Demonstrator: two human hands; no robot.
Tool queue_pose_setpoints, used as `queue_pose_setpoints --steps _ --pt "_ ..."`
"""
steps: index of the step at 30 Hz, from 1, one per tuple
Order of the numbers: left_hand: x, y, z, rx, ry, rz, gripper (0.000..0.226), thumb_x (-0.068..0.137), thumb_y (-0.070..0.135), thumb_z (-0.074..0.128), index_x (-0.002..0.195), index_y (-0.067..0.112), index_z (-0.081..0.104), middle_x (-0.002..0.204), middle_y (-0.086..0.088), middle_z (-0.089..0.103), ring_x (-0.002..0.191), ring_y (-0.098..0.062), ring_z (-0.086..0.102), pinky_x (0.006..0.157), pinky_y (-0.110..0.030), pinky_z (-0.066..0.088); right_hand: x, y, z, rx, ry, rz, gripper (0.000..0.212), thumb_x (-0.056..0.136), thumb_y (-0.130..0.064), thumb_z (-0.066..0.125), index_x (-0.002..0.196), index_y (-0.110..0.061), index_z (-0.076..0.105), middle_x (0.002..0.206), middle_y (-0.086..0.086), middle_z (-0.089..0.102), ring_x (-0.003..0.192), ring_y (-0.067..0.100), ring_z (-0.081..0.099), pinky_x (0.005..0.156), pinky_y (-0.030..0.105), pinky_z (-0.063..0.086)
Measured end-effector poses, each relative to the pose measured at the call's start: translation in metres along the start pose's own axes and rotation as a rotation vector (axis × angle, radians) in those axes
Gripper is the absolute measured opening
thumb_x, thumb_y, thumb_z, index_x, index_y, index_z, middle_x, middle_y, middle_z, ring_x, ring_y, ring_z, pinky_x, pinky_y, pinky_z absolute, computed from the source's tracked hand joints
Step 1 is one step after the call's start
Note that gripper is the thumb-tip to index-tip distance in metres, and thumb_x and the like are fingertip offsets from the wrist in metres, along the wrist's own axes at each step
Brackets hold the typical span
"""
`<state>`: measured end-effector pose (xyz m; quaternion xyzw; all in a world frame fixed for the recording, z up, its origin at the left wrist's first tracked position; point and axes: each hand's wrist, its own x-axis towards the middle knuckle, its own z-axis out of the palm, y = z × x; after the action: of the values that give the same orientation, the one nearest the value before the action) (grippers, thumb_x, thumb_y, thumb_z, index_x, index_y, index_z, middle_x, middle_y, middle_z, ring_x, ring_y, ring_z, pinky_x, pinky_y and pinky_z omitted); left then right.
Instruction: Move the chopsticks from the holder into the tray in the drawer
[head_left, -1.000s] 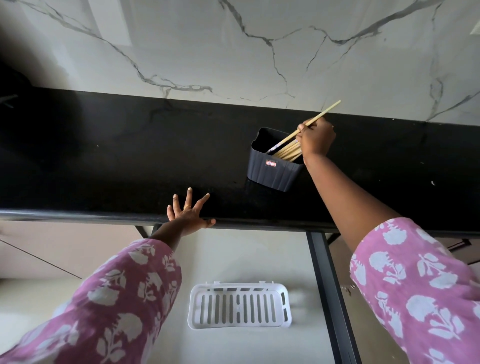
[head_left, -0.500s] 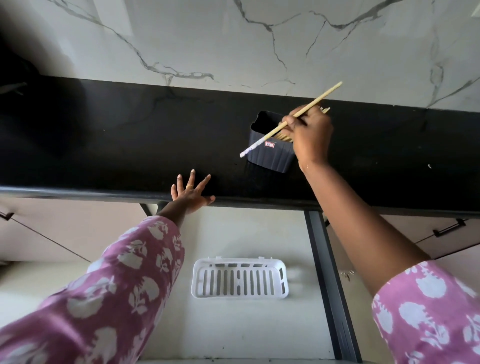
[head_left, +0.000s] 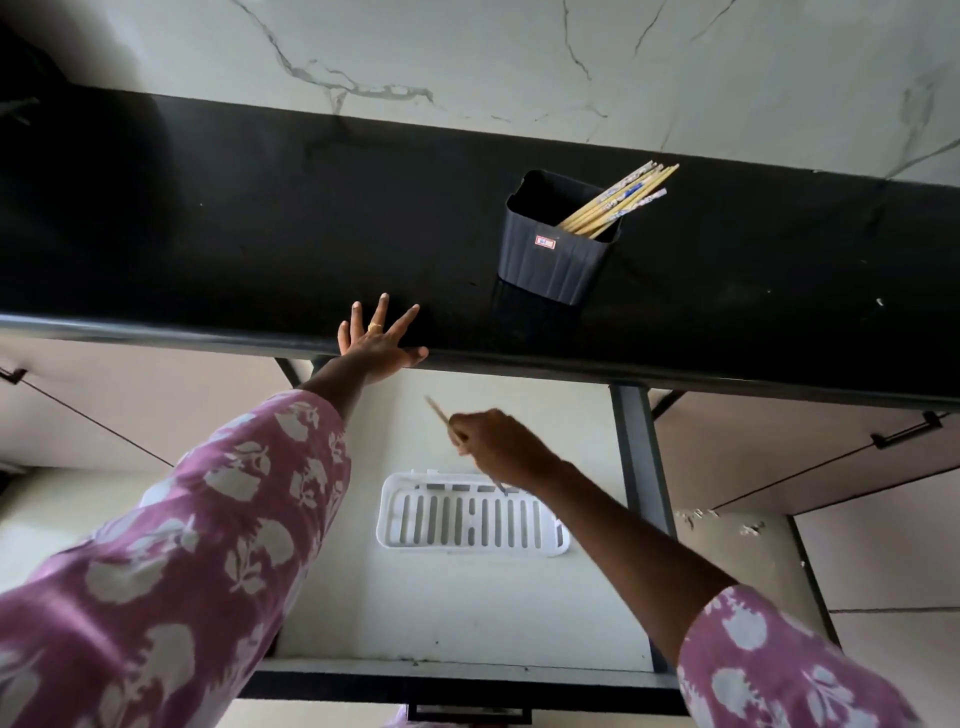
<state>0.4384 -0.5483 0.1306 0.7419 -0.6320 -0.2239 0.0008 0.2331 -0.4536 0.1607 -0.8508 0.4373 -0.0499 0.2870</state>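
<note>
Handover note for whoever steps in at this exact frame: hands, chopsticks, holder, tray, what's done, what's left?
Left hand: open, fingers spread, resting on the counter edge.
Right hand: pinches one chopstick over the open drawer, just above the far edge of the white tray.
Other chopsticks lean in the dark holder on the counter.
Done: one chopstick is out of the holder; none visible in the tray.
Left: lay this one in the tray, then move the rest.

The dark holder (head_left: 558, 249) has a small red and white sticker (head_left: 545, 241) on its near side. The words on it are too small and blurry to read.
</note>
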Motion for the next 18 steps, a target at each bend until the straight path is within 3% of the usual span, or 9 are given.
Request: queue_pose_setpoints --steps 7,10,18 --pt "0.003 -0.002 0.001 -0.047 0.011 0.013 0.071 0.086 0.057 0.049 0.141 0.054 0.005 0.156 0.01 -0.017 0.14 -0.03 -0.024 0.113 -0.047 -0.009 0.003 0.004 0.079 -0.39 -0.198 -0.082 0.03 0.083 0.011 0.042 0.109 -0.001 0.053 0.104 0.018 0.063 0.097 0.037 0.063 0.07 0.039 0.047" --pt "0.005 -0.002 0.002 -0.061 0.008 0.007 0.071 0.085 0.056 0.05 0.141 0.055 0.006 0.155 0.012 -0.018 0.14 -0.029 -0.024 0.113 -0.047 -0.01 0.007 0.006 0.097 -0.445 -0.249 -0.095 0.039 0.078 0.016 0.048 0.114 0.002 0.051 0.112 0.02 0.061 0.104 0.038 0.061 0.076 0.041 0.048" --pt "0.007 -0.001 -0.003 -0.055 -0.023 0.004 0.073 0.086 0.054 0.052 0.141 0.055 0.005 0.154 0.013 -0.02 0.14 -0.033 -0.024 0.112 -0.049 -0.008 0.02 0.013 0.121 -0.494 -0.271 -0.069 0.034 0.083 0.016 0.043 0.113 0.003 0.053 0.11 0.02 0.063 0.105 0.038 0.06 0.078 0.041 0.049"
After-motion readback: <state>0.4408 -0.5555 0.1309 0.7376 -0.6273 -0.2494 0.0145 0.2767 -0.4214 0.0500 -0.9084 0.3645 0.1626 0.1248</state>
